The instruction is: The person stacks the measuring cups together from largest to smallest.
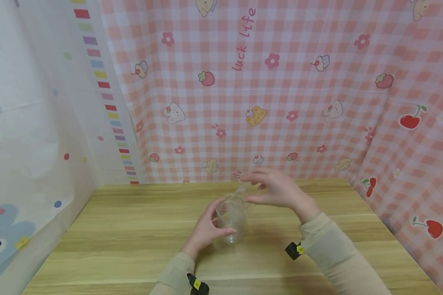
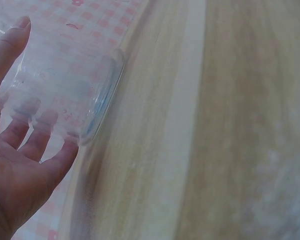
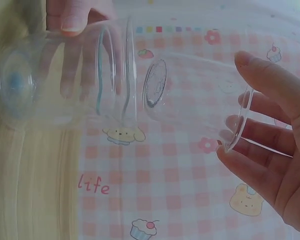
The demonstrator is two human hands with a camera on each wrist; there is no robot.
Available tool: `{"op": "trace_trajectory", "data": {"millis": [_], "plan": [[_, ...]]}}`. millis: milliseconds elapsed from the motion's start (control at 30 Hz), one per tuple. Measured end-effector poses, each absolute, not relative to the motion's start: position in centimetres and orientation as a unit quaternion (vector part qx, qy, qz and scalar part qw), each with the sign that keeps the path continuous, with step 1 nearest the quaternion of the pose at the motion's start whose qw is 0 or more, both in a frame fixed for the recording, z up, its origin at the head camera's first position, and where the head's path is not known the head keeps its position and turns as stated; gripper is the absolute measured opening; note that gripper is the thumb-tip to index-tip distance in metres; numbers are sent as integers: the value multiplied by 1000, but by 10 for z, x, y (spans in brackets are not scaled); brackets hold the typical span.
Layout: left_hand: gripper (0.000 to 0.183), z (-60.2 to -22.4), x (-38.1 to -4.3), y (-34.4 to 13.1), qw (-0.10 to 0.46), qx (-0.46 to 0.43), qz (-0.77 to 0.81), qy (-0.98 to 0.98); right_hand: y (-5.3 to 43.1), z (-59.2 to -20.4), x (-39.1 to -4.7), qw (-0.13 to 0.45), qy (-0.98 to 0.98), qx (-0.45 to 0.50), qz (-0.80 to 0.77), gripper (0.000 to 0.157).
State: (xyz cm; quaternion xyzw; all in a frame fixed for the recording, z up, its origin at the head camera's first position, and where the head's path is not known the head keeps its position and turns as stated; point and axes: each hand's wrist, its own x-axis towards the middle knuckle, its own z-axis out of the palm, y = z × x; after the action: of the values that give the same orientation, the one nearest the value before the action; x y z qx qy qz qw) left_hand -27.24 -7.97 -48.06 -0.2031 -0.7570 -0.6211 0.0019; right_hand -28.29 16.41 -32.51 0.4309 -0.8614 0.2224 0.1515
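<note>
A tall clear cup (image 1: 233, 219), see-through and wide-mouthed, stands upright on the wooden table. My left hand (image 1: 206, 229) grips its side, thumb at the front and fingers round the back; in the left wrist view that cup (image 2: 65, 75) appears sideways, its base by the tabletop. Above the mouth, my right hand (image 1: 277, 189) holds a second clear cup (image 3: 197, 95) by the rim, between thumb and fingers. This cup is tilted in the head view, where it is faint. Its base faces the mouth of the standing cup (image 3: 55, 107), with a small gap between them in the right wrist view.
The wood-grain table (image 1: 133, 237) runs back to a pink checked cloth (image 1: 192, 135) hanging behind it. White patterned cloth (image 1: 33, 102) hangs at the left, and cherry-print cloth (image 1: 421, 155) at the right. Black wrist cameras (image 1: 293, 250) sit on both sleeves.
</note>
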Motion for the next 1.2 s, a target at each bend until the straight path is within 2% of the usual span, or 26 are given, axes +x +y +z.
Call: {"op": "trace_trajectory", "data": {"millis": [367,600,1200], "plan": [[91,-470,-264,-78,-1,-198,-624,-755,155,-332,-283,141,-864,434,211,49],[91,-481,-272,-79,7,-203,-622,-756,153,-336,-283,141,-868,434,197,49],[91,-480,-271,-79,7,-206,-619,-757,143,-346,-284,136,-874,432,175,47]]}}
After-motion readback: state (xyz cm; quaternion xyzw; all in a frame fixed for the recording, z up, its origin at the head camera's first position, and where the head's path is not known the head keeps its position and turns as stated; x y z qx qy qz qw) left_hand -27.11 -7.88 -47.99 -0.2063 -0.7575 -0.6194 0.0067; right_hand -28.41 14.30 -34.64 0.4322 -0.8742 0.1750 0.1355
